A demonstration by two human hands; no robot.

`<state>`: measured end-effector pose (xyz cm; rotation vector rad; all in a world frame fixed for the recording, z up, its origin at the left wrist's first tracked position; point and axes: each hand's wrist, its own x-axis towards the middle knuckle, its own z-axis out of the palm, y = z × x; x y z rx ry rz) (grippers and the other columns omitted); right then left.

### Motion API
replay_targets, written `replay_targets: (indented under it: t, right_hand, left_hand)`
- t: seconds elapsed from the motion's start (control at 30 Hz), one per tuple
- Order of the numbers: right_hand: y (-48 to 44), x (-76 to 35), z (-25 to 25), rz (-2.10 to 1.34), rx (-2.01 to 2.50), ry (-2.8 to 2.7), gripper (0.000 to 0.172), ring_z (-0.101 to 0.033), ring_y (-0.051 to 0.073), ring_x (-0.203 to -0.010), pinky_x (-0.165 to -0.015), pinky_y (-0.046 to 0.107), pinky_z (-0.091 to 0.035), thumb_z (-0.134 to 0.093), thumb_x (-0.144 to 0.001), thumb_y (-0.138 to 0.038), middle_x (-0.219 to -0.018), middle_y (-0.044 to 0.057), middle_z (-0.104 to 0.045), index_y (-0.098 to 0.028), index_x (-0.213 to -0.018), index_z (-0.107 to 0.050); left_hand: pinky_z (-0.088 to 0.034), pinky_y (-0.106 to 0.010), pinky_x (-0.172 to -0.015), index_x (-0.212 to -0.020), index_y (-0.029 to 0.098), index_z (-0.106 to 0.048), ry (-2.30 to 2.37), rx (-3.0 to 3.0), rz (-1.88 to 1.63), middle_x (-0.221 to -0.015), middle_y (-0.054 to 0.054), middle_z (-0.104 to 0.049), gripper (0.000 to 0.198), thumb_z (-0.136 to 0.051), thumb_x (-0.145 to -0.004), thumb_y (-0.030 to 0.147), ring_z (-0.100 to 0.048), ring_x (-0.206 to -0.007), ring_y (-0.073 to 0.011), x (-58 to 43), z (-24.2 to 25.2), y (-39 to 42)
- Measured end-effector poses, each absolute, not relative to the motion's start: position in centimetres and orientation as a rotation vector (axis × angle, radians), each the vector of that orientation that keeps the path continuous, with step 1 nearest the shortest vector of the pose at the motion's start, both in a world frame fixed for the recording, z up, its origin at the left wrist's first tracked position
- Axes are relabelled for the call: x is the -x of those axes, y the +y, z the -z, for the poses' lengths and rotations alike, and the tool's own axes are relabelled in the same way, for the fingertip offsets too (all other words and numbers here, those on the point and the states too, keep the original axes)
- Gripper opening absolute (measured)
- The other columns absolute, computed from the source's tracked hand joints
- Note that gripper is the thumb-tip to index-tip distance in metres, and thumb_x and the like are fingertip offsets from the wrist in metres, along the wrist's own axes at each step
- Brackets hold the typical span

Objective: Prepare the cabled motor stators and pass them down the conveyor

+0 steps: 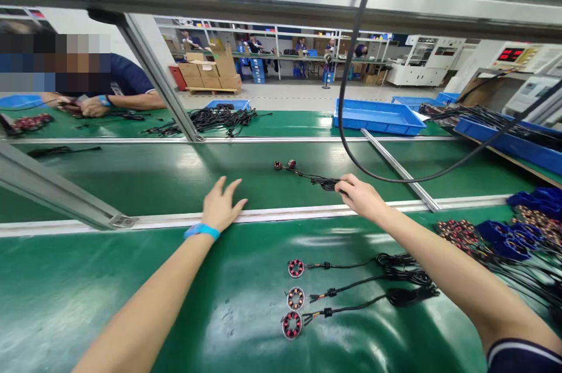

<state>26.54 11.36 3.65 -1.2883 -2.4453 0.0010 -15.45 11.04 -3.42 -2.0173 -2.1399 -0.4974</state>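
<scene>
My right hand [360, 196] is closed on a bundled black cable [325, 184] over the green belt. From that bundle a thin lead runs left to two small motor stators [291, 164] with copper and red windings. My left hand [220, 206], a blue band at its wrist, reaches over the pale rail with its fingers spread and nothing in them. On the near green mat lie three ring-shaped stators [295, 298] in a column. Coiled black cables [408, 295] extend right beside them, partly hidden behind my right forearm.
Metal posts [160, 77] rise at left, and a black cable [346, 98] hangs in a loop ahead. Piled stators [459, 235] and blue parts lie at right. Across the belt are a blue tray [378, 116], heaped black cables [219, 120] and a co-worker's hands [92, 106].
</scene>
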Motion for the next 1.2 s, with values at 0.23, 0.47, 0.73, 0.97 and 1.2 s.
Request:
replay_targets:
  t: [0.23, 0.47, 0.73, 0.97, 1.2]
  right_hand:
    - [3.1, -33.8, -2.7, 0.021, 1.367, -2.357, 0.026, -0.064, 0.019, -0.088, -0.074, 0.030, -0.050, -0.046, -0.094, -0.020, -0.122, 0.009, -0.063, -0.027, -0.104, -0.069]
    - [0.1, -37.3, -1.4, -0.014, 1.539, -2.033, 0.016, -0.065, 0.022, -0.100, -0.090, 0.033, -0.052, -0.051, -0.093, -0.025, -0.111, 0.008, -0.064, -0.025, -0.100, -0.065]
    - [0.5, -40.2, -0.4, 0.192, 1.551, -2.114, 0.017, -0.068, 0.020, -0.102, -0.084, 0.029, -0.053, -0.054, -0.096, -0.025, -0.117, 0.005, -0.069, -0.025, -0.103, -0.070]
    - [0.6, -41.3, -0.1, 0.501, 1.392, -2.409, 0.020, -0.065, 0.028, -0.113, -0.096, 0.045, -0.047, -0.057, -0.096, -0.026, -0.127, 0.003, -0.070, -0.024, -0.103, -0.076]
    - [-0.5, -42.0, -1.2, 0.261, 1.379, -2.375, 0.028, -0.066, 0.029, -0.109, -0.091, 0.047, -0.048, -0.058, -0.095, -0.039, -0.103, 0.003, -0.078, -0.026, -0.078, -0.076]
  left_hand:
    - [-0.014, -0.047, -0.123, -0.145, 0.041, -0.048, -1.290, 2.695, 0.229, -0.165, -0.002, -0.020, 0.064, -0.065, -0.088, 0.016, -0.017, -0.152, -0.0311, -0.6, 1.3, 19.1]
    - [-0.052, -0.033, -0.090, -0.136, 0.029, -0.059, -1.472, 2.695, 0.154, -0.113, -0.011, -0.067, 0.038, -0.049, -0.099, 0.029, -0.064, -0.108, -0.0262, -4.4, 2.2, 20.7]
    - [-0.056, -0.037, -0.087, -0.143, 0.027, -0.054, -1.667, 2.538, 0.199, -0.129, -0.012, -0.060, 0.044, -0.046, -0.099, 0.030, -0.065, -0.107, -0.0283, -1.8, 1.4, 12.5]
    - [-0.056, -0.042, -0.096, -0.142, 0.024, -0.053, -1.734, 2.572, 0.219, -0.154, -0.013, -0.042, 0.046, -0.056, -0.097, 0.033, -0.060, -0.123, -0.0321, 0.2, 2.2, 3.4]
    - [-0.046, -0.052, -0.107, -0.149, 0.012, -0.042, -1.753, 2.669, 0.255, -0.158, -0.020, -0.031, 0.073, -0.061, -0.093, 0.054, -0.047, -0.134, -0.0397, 3.1, 2.3, 1.8]
